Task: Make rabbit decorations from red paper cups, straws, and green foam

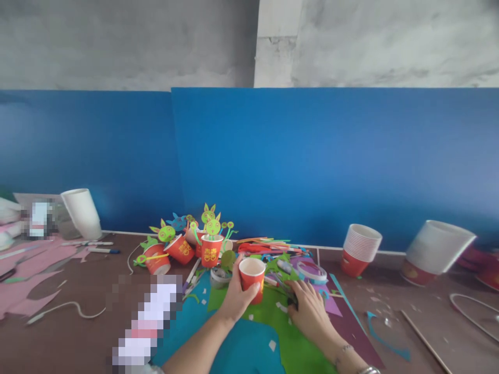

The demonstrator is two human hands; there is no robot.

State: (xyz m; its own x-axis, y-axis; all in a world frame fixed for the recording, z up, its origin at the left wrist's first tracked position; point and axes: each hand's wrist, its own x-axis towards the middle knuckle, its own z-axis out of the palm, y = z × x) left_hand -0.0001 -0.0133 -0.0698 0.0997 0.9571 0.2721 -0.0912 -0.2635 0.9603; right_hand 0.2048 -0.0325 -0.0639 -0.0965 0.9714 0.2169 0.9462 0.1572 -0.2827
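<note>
My left hand point(236, 297) is wrapped round a red paper cup point(252, 280) with a white rim, held upright over the green paper point(273, 317). To its right, my right hand point(309, 307) reaches palm down over the paper pile, its fingers on or beside a dark object point(291, 299) that looks like scissors handles. What that hand grips, if anything, is mostly hidden. Just beyond it lies a roll of tape point(312, 272). Blue paper point(245, 345) spreads under my forearms.
Decorated red cups point(211, 250) with paper rabbit figures stand behind at left. Stacked cups point(360, 249) and another stack point(436, 253) are at right. Pink paper scraps point(29, 278) lie far left, and a thin stick point(424, 340) lies at right. A blue partition point(296, 161) rises behind.
</note>
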